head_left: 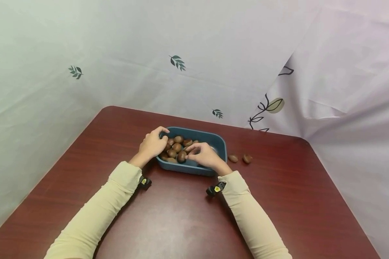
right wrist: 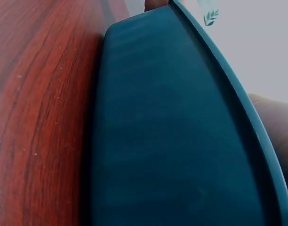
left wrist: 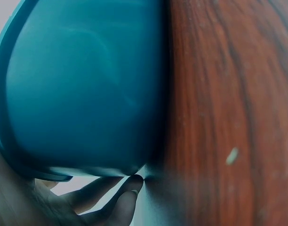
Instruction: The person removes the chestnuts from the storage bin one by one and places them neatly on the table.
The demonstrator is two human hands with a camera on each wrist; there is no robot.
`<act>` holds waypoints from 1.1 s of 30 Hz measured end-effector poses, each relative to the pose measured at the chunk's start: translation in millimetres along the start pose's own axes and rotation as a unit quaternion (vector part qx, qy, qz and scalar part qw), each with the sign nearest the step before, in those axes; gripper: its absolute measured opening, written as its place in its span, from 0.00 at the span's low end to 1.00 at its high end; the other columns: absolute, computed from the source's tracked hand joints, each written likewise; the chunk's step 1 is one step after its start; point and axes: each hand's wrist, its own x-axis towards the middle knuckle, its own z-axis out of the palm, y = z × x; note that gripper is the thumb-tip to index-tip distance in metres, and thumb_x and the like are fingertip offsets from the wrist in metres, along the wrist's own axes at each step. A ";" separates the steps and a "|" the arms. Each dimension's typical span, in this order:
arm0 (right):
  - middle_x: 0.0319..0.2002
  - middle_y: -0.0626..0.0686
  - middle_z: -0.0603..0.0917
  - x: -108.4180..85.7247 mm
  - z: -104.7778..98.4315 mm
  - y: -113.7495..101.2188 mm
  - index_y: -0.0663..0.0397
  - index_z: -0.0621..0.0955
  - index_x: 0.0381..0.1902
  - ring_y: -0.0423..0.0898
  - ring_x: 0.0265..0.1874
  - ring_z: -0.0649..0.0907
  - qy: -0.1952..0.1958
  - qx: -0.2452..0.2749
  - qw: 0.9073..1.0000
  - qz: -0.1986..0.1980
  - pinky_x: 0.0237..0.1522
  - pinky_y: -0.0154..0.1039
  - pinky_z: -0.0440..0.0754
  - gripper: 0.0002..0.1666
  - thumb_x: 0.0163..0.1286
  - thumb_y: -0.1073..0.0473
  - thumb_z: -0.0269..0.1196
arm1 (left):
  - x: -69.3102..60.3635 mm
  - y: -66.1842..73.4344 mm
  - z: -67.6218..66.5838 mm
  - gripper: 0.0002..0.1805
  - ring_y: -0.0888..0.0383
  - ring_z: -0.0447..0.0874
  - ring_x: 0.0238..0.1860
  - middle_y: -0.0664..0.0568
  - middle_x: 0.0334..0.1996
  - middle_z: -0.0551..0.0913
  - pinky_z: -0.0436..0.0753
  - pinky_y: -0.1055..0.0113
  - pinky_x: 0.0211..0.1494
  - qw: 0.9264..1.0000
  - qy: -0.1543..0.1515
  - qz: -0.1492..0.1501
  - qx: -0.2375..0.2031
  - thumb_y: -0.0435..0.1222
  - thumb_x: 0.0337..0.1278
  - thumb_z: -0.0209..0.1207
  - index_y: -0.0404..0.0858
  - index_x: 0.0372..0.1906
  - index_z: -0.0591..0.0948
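Blue tray (head_left: pixel 181 168) on tbl (head_left: pixel 168 216); 2 nuts (head_left: pixel 247 158) just R; cloth (head_left: pixel 194 90) behind.

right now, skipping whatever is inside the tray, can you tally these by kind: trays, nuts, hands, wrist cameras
blue tray: 1
brown nuts outside the tray: 2
hands: 2 (left hand, right hand)
black wrist cameras: 2
total: 7
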 end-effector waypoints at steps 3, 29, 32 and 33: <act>0.36 0.55 0.86 0.1 0.5 -0.3 0.59 0.85 0.49 0.49 0.24 0.82 0.000 0.001 1.000 0.006 0.26 0.37 0.80 0.14 0.65 0.62 0.66 | 0.3 0.1 -0.2 0.19 0.51 0.64 0.17 0.47 0.24 0.74 0.61 0.61 0.19 1.000 0.002 0.001 0.000 0.43 0.68 0.48 0.52 0.61 0.76; 0.38 0.49 0.88 2.1 4.0 1.4 0.53 0.89 0.41 0.43 0.34 0.83 0.057 -0.098 0.993 0.023 0.38 0.40 0.79 0.10 0.60 0.61 0.72 | -0.1 0.2 -1.5 0.19 0.51 0.64 0.18 0.47 0.23 0.74 0.61 0.61 0.19 1.000 0.000 0.000 -0.002 0.43 0.68 0.47 0.53 0.61 0.76; 0.35 0.49 0.88 1.4 4.0 1.1 0.53 0.88 0.43 0.43 0.32 0.83 0.062 -0.098 0.993 0.024 0.37 0.40 0.79 0.12 0.60 0.61 0.72 | -0.2 0.2 -1.3 0.20 0.51 0.64 0.18 0.47 0.24 0.74 0.61 0.61 0.19 1.000 -0.002 0.000 -0.003 0.43 0.68 0.47 0.52 0.61 0.76; 0.35 0.50 0.88 1.0 4.0 0.8 0.54 0.87 0.44 0.43 0.32 0.83 0.065 -0.097 0.993 0.021 0.36 0.40 0.79 0.14 0.59 0.61 0.72 | -0.1 0.4 -1.2 0.19 0.51 0.65 0.18 0.47 0.24 0.74 0.61 0.61 0.19 1.000 -0.001 0.000 -0.003 0.43 0.68 0.47 0.52 0.61 0.76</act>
